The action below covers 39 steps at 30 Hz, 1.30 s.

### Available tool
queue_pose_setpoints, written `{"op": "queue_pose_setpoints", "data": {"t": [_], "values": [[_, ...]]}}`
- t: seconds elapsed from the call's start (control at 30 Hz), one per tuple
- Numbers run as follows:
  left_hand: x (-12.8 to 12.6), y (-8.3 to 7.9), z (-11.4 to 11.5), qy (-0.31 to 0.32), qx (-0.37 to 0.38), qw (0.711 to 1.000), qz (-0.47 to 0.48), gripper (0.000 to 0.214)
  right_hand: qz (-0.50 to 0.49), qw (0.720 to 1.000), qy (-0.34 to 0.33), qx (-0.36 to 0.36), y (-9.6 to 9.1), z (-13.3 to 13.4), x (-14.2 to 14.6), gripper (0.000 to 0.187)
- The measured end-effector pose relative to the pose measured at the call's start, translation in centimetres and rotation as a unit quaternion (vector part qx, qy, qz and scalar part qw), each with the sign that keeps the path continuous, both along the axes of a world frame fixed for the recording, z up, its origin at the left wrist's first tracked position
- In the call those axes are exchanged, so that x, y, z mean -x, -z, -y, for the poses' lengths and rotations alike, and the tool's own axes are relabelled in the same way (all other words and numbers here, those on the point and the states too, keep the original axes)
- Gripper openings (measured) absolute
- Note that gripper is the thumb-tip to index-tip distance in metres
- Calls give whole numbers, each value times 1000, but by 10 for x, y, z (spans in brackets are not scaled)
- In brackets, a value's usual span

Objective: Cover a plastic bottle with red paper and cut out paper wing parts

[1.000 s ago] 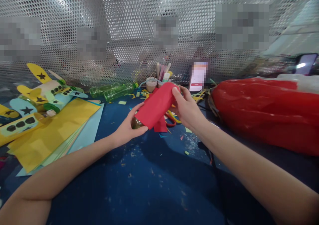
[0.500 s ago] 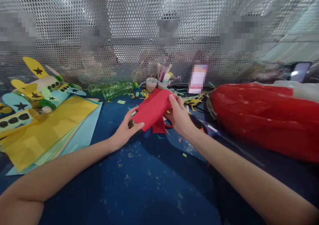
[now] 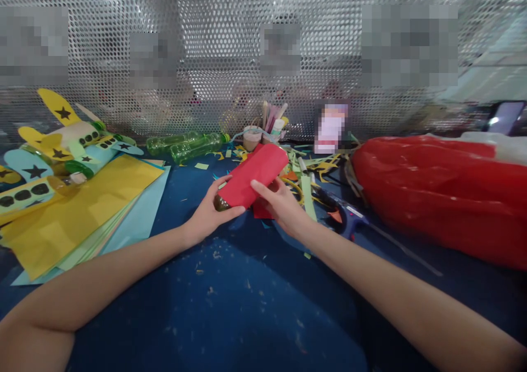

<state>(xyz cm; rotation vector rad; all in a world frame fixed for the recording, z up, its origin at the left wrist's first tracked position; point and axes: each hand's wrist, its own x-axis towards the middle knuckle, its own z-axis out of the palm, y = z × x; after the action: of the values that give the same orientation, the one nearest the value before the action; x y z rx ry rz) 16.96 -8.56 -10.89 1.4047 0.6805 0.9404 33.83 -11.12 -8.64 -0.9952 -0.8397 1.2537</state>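
Note:
A bottle wrapped in red paper lies tilted over the blue table, its dark near end showing at the lower left. My left hand is closed round that near end. My right hand rests against the paper's lower side with its fingers pressed on the wrap. A loose piece of red paper lies under the bottle, partly hidden by my right hand.
Yellow and pale blue paper sheets lie at the left, with paper-covered bottle planes behind them. Green bottles, a cup of tools, paper scraps, a glue gun and a red plastic bag lie around. A perforated metal screen backs the table.
My right hand slid from the bottle's far end down to its middle. The wrapped bottle stayed tilted in my left hand, and scraps beside it came into sight.

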Motion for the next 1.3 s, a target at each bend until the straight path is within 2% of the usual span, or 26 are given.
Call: {"op": "queue_pose_setpoints", "data": {"t": [0.17, 0.37, 0.53, 0.63, 0.77, 0.87, 1.0, 1.17, 1.3], "values": [[-1, -2, -1, -5, 14, 1000, -8, 79, 4, 1000, 8, 1, 8, 0, 0, 44], [0, -2, -2, -11, 20, 1000, -2, 74, -43, 998, 35, -1, 16, -1, 0, 34], [1, -1, -2, -7, 25, 1000, 8, 75, -58, 998, -6, -2, 18, 2, 1, 32], [1, 0, -2, 4, 9, 1000, 5, 77, -41, 998, -42, -14, 17, 5, 3, 38], [4, 1, -1, 31, -30, 999, -4, 80, -26, 999, -35, -19, 16, 6, 5, 41], [5, 4, -2, 32, -57, 998, -22, 67, -26, 999, -21, -11, 16, 5, 6, 41], [5, 6, -5, -3, -79, 996, -44, 52, -31, 999, -14, -11, 16, 4, 6, 42], [5, 3, -3, 36, -70, 996, -42, 60, -39, 998, -32, -22, 15, 4, 6, 41], [6, -1, 0, 43, -88, 994, -58, 65, -43, 998, -36, -18, 14, 6, 6, 44]]}}
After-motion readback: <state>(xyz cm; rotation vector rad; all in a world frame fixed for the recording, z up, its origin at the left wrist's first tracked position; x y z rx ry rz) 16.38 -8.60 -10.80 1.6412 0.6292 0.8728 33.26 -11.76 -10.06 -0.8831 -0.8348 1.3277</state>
